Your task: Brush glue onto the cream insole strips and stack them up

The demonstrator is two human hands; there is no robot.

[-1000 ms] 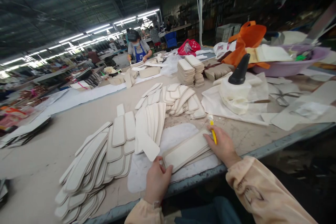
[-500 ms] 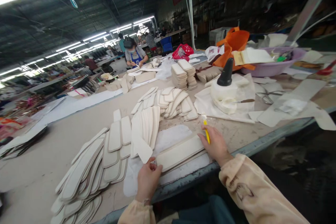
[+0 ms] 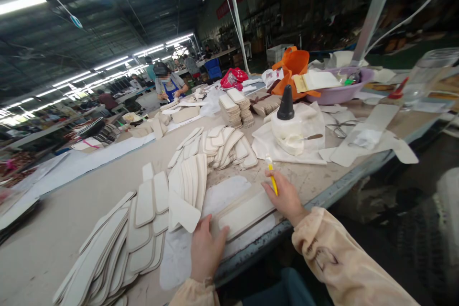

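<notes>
A small brush (image 3: pixel 272 180) with a yellow handle and a whitish tip is pinched in my right hand (image 3: pixel 287 199), tip pointing up and away. That hand is over the right end of a long cream panel (image 3: pixel 247 215) with rounded corners, lying near the table edge. At the panel's left end is my left hand (image 3: pixel 208 251), thumb and fingers apart; whether it touches the panel I cannot tell. Just beyond it, a fanned stack of cream panels (image 3: pixel 186 191) leans to the left. White sheets (image 3: pixel 229 191) lie under the work.
More panels (image 3: pixel 107 244) overlap at left. A black-coned white container (image 3: pixel 287 124) stands on plastic, a spatula (image 3: pixel 312 137) by it. Scissors (image 3: pixel 340 127), a purple basin (image 3: pixel 344 93) and an orange bag (image 3: pixel 296 64) lie right. A co-worker (image 3: pixel 170 83) stands across the table.
My left thumb and fingers have spread wider at the panel's left end. The right hand keeps the brush in much the same place over the panel. The whole view has shifted.
</notes>
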